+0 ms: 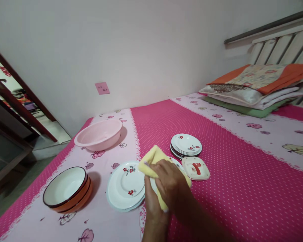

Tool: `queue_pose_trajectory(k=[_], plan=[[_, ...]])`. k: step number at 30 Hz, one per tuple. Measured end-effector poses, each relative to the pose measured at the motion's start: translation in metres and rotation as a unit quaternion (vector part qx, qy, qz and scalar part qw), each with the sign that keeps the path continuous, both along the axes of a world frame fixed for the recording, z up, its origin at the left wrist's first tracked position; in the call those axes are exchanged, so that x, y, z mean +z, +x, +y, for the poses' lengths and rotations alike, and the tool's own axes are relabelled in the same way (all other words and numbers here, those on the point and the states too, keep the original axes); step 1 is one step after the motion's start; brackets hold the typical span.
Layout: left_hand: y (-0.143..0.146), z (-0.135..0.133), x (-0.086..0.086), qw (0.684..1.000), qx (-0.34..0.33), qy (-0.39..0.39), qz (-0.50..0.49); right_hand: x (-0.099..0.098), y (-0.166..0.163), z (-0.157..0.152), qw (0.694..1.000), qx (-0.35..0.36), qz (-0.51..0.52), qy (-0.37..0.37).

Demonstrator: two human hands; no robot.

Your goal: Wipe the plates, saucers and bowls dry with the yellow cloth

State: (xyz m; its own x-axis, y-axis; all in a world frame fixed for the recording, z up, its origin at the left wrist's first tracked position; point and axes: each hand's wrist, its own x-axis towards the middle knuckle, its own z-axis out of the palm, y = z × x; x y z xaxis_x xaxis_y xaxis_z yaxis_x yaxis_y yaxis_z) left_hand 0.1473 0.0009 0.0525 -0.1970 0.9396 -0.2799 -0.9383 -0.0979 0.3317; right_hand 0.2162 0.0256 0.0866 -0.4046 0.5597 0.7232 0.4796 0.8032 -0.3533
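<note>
My right hand (170, 176) is closed on a yellow cloth (155, 153) and presses it over a white plate (176, 162) with a floral print. My left hand (153, 201) grips that plate from the near side, its thumb up along the edge. The cloth and my right hand hide most of the plate. Just left of my hands lies a stack of white plates (125, 183) with red flowers. To the right sit a small square dish (196, 168) with a red figure and, behind it, a pile of small floral plates (187, 143).
Orange bowls (68, 191) with white insides are stacked at the left. A pink basin (98, 134) stands behind them near the bed's edge. Folded bedding and cushions (257, 84) are piled at the far right. A pink patterned sheet (237, 181) lies underneath; a wall rises behind.
</note>
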Motion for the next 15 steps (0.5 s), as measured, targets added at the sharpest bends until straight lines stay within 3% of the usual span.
queue_pose_trajectory(k=[4,7,11,13,15], plan=[[0.004,0.0,0.018,0.999,-0.011,-0.006,-0.032,-0.004,0.018,0.026,0.993,-0.1,-0.046,0.03],[-0.005,-0.001,0.024,1.0,0.011,-0.009,-0.021,-0.007,0.028,0.029,0.986,-0.135,-0.098,0.011],[-0.025,-0.001,0.025,0.996,0.083,-0.037,-0.011,-0.003,0.028,0.004,0.989,-0.041,-0.13,-0.057],[-0.036,-0.003,0.025,0.996,0.065,-0.049,-0.02,0.004,0.023,-0.014,0.986,0.039,-0.127,-0.103],[-0.047,-0.006,0.024,0.998,0.005,-0.053,-0.038,0.012,0.016,-0.028,0.974,0.106,-0.134,-0.148]])
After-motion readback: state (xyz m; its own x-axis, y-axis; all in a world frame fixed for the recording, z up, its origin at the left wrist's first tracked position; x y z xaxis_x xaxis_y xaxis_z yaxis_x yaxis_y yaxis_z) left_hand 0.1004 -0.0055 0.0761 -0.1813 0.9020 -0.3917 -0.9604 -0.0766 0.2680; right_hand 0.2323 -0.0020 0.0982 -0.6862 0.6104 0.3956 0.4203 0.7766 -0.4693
